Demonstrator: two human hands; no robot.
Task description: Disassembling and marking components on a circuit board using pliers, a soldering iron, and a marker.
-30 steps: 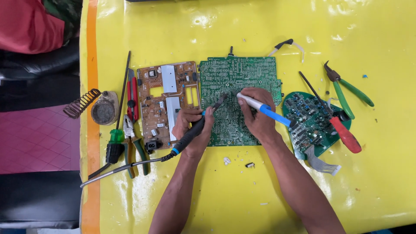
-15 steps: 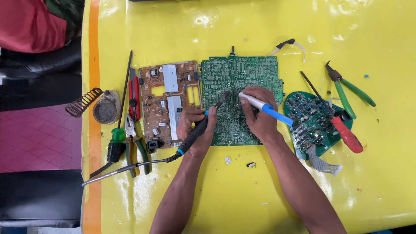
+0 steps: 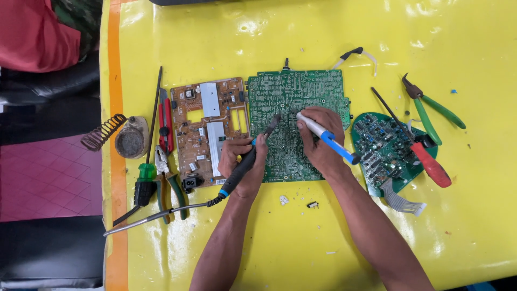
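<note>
Yellow bench (image 3: 301,32) all over my feed, with the green circuit board (image 3: 288,91) lying flat mid-bench. My left hand (image 3: 242,161) is wrapped around a black soldering iron (image 3: 249,159), tip on the board. My right hand (image 3: 320,137) is clamped on a blue-and-white desoldering pump (image 3: 328,139), nozzle down beside that tip. Brown board (image 3: 207,129) touches the green one's left edge; red-handled screwdriver (image 3: 417,148) lies across a rounded green board (image 3: 388,156) on the right.

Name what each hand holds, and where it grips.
Left hand: soldering iron, by its black handle. Right hand: blue-and-white tool, around its white front.
</note>
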